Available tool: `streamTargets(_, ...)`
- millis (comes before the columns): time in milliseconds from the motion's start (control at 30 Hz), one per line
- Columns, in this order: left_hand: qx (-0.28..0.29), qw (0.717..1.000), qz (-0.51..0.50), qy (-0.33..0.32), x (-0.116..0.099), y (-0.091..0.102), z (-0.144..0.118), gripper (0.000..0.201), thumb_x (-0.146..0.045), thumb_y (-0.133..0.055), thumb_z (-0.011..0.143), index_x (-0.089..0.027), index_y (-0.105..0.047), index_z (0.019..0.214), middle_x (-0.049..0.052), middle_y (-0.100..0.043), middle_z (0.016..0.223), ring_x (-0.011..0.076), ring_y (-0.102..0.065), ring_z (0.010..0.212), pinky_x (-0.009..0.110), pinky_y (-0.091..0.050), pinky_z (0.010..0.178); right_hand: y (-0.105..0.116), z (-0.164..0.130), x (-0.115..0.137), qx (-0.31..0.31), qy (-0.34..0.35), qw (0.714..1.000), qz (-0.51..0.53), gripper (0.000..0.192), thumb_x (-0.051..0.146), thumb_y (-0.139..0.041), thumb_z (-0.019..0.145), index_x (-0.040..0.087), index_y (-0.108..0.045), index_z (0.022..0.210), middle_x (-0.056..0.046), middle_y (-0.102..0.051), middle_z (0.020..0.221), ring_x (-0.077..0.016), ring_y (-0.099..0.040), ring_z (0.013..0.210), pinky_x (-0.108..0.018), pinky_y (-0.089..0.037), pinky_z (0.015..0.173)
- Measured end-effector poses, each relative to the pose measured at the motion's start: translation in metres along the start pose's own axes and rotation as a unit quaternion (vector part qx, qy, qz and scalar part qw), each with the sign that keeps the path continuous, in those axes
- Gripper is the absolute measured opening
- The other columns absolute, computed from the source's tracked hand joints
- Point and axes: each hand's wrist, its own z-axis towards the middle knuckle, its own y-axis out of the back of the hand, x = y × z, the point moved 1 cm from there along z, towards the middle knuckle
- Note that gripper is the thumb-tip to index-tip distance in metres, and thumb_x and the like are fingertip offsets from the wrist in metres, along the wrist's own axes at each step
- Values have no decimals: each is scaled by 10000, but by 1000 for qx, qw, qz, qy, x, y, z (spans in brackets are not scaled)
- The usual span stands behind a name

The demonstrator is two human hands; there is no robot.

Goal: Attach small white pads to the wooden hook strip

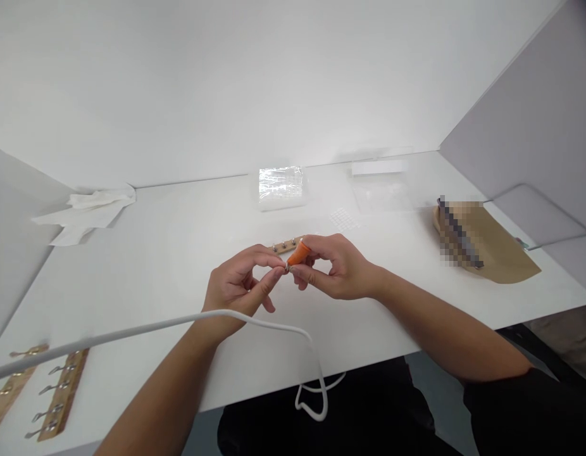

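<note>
Both hands meet above the middle of the worktop [179, 253]: the right hand [338, 267] pinches a small orange piece [299, 253], and the left hand [238, 285] pinches its tip. A wooden strip [286, 246] with metal pegs lies just behind them.

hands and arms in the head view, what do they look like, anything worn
Both the left hand and the right hand are bare: no gloves, rings or watch visible. The forearms are uncovered too. A dark sleeve shows only at the right upper arm.
</note>
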Motion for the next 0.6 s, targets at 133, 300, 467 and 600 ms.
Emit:
streamTargets(133,-3,1000,7,-7,-1,-1,-1,107,-286,-760,929,-204,-802,984,90,-724,959,171,-699,763,206,-617,400,-1,0,0,1,17,1000,-19,83,284,-646,1025,204,-655,1002,0,-719,829,-142,-727,734,-289,-614,689)
streamTargets(300,-2,1000,14,-15,0,1,0,90,-282,-758,928,-202,-796,942,86,-728,927,184,-714,785,205,-614,396,-2,1,2,-9,50,996,-69,66,242,-630,1020,211,-644,964,8,-729,808,-136,-706,709,-290,-585,698)
streamTargets(467,31,999,16,0,3,6,0,86,-273,-732,952,-205,-774,983,92,-716,971,183,-707,792,222,-635,427,-2,0,3,-10,54,995,-77,81,250,-623,1020,217,-639,948,11,-731,796,-133,-690,689,-289,-583,692)
streamTargets(600,44,999,24,5,3,6,-1,91,-290,-707,973,-216,-754,997,85,-691,979,178,-685,808,230,-649,466,-2,0,2,2,29,999,-38,97,281,-633,1023,213,-646,956,10,-710,779,-130,-687,673,-275,-596,650)
